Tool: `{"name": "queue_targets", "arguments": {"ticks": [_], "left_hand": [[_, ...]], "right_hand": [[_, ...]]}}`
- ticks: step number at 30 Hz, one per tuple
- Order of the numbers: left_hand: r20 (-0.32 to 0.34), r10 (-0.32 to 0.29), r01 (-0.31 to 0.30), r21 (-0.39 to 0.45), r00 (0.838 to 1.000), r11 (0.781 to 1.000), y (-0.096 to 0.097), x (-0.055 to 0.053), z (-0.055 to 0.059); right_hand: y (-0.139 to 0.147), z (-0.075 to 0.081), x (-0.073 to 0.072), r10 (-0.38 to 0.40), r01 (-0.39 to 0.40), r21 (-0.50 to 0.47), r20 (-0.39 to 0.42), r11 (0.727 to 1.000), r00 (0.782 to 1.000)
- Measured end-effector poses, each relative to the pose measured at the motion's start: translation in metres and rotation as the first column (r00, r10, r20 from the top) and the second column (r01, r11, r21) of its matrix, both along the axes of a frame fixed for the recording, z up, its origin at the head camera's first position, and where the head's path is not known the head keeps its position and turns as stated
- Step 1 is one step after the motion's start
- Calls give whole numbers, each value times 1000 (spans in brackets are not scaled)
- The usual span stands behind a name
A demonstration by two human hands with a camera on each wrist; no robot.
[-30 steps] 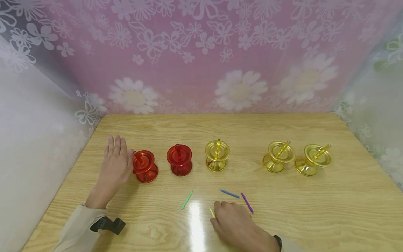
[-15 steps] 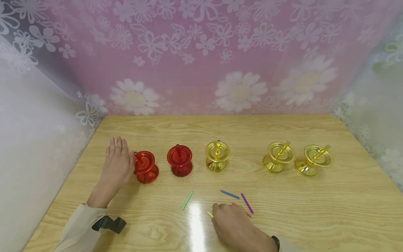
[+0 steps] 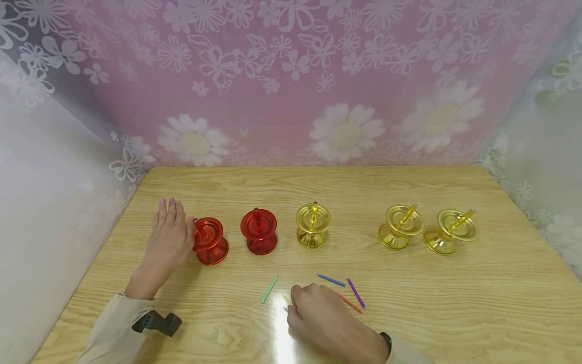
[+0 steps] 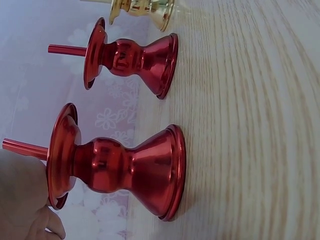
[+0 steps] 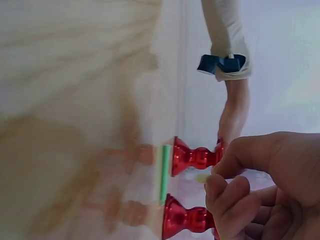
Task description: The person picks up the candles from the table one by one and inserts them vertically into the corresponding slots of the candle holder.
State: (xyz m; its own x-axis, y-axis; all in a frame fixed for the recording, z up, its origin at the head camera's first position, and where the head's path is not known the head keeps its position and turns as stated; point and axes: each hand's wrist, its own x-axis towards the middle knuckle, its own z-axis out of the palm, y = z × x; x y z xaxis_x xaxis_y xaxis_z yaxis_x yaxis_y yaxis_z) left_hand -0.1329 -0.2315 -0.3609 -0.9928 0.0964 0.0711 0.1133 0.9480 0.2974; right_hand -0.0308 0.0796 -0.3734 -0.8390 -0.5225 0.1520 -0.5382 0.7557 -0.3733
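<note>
My left hand (image 3: 167, 240) lies against the left side of a red metal candle holder (image 3: 212, 247), fingers straight, touching its dish rim. That holder stands upright in the left wrist view, with a thin tube rising from its dish. A second red candle holder (image 3: 261, 242) is to its right. Low over the table, my right hand (image 3: 325, 318) pinches a pale yellow candle (image 3: 286, 299) between thumb and fingers; only its tip shows, also in the right wrist view. Near that hand lie a green candle (image 3: 270, 289), a blue candle (image 3: 331, 279), a purple candle (image 3: 356, 293) and an orange-red candle (image 3: 350, 303).
Three gold candle holders stand to the right: one gold holder (image 3: 312, 237) near the middle, another gold holder (image 3: 394, 237) and the rightmost gold holder (image 3: 441, 241) close together. The wooden table (image 3: 454, 303) meets a flowered pink curtain (image 3: 273, 101) at its back.
My right hand has shifted left with the pale yellow candle, uncovering the orange-red candle. My left hand stays at the red candle holder.
</note>
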Motion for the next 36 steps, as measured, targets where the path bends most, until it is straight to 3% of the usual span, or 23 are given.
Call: {"name": "queue_targets", "arguments": {"ticks": [11, 16, 25, 31, 36], "left_hand": [[16, -7, 7, -11, 1000, 1000, -1, -1, 0], [13, -16, 16, -10, 1000, 1000, -2, -1, 0], [-1, -39, 39, -11, 999, 999, 0, -3, 1], [7, -46, 46, 3, 999, 999, 0, -2, 0], [0, -42, 42, 4, 999, 999, -2, -1, -1]], "right_hand": [[-24, 14, -13, 80, -79, -127, 8, 989, 997], [-39, 18, -24, 109, -117, -219, -45, 969, 993], [-57, 20, -29, 125, -144, -317, -78, 937, 989], [-65, 28, -46, 82, -138, -428, -145, 893, 986], [-76, 34, -64, 85, -147, -508, -143, 849, 986]]}}
